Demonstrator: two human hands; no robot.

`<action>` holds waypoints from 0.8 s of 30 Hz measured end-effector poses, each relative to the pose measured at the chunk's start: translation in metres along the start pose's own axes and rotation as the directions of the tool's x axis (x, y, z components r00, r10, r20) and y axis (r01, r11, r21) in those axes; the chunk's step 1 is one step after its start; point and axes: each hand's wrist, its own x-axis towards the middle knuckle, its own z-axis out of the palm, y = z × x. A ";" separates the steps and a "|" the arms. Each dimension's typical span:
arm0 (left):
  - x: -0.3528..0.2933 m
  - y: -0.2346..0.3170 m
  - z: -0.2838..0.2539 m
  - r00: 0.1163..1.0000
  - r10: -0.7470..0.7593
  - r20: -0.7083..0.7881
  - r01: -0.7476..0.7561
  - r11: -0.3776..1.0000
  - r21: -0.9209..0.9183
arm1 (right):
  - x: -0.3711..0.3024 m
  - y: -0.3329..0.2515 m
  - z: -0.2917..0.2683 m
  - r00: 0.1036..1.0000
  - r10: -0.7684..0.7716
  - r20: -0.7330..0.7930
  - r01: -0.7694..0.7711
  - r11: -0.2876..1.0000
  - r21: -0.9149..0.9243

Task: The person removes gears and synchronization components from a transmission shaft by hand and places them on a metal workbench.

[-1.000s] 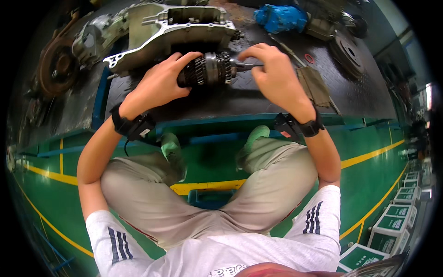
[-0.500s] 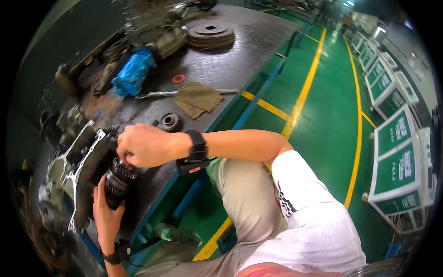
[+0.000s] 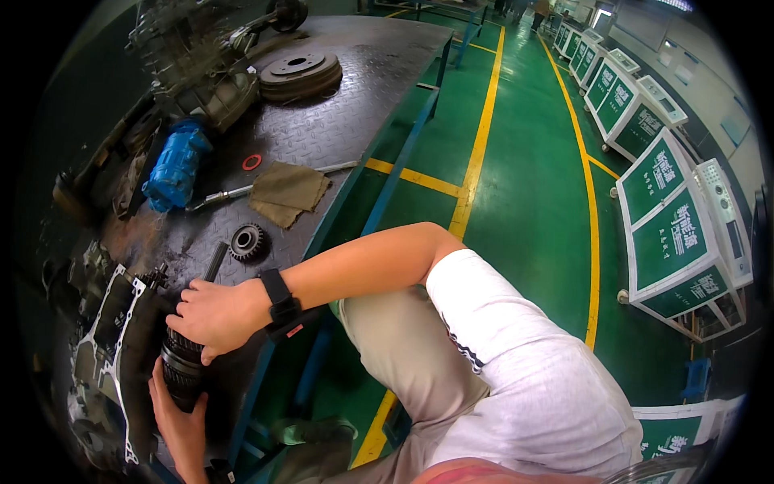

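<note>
Our left hand [image 3: 179, 431] curls round the gears [image 3: 182, 368]; our right hand [image 3: 221, 313], elbow bent, grips their far end.

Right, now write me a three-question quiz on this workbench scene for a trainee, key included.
1. True or false: only the left hand is touching the geared shaft.
2. Fill in the blank: a ____ lies across the metal rod on the bench.
3. Which is nearer the right hand: the loose gear or the blue housing?

Key:
1. False; both hands are on it.
2. Brown cloth.
3. The loose gear.
</note>
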 end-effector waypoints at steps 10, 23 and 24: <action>0.013 -0.009 -0.022 0.998 -0.006 0.061 0.007 1.000 -0.011 | 0.000 0.008 -0.017 0.999 0.020 -0.028 -0.018 0.997 0.075; 0.004 -0.016 -0.022 0.995 -0.052 0.090 0.048 0.998 0.046 | 0.005 -0.002 0.000 0.981 -0.085 -0.172 0.085 0.996 -0.007; 0.002 -0.018 -0.021 0.993 -0.062 0.097 0.057 0.997 0.058 | 0.006 -0.006 0.002 0.981 -0.084 -0.177 0.087 0.996 0.009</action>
